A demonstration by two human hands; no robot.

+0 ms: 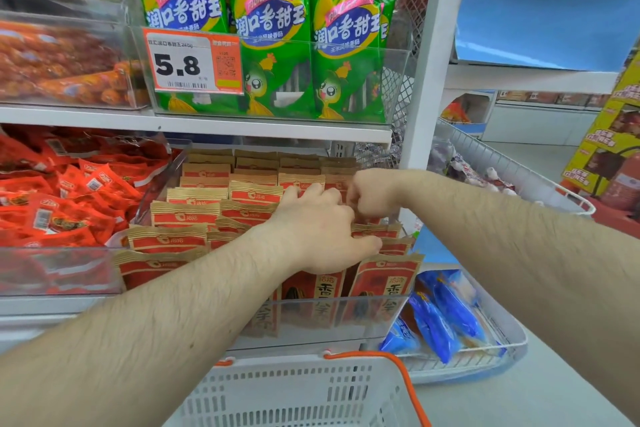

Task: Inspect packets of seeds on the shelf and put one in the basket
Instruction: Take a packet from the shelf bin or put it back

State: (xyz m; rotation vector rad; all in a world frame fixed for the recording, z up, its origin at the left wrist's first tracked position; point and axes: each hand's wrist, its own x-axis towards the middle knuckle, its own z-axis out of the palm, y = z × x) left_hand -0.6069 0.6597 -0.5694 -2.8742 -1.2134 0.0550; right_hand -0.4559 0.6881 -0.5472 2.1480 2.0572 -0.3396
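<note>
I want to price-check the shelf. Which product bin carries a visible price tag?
The clear bin of green sausage packs on the upper shelf: its orange-and-white tag reads 5.8. The seed packets' bin below and the red snack bin show none.

We lose fingertips of left hand (320, 229) among seed packets (187, 215). Right hand (372, 196) knuckles toward us, grasp unclear. Packets beneath both hands covered. Basket (304, 395) below packets cut by bottom edge. Red sausages (59, 62) far left of packets blurred; price tag (194, 61) small print unreadable.
</note>
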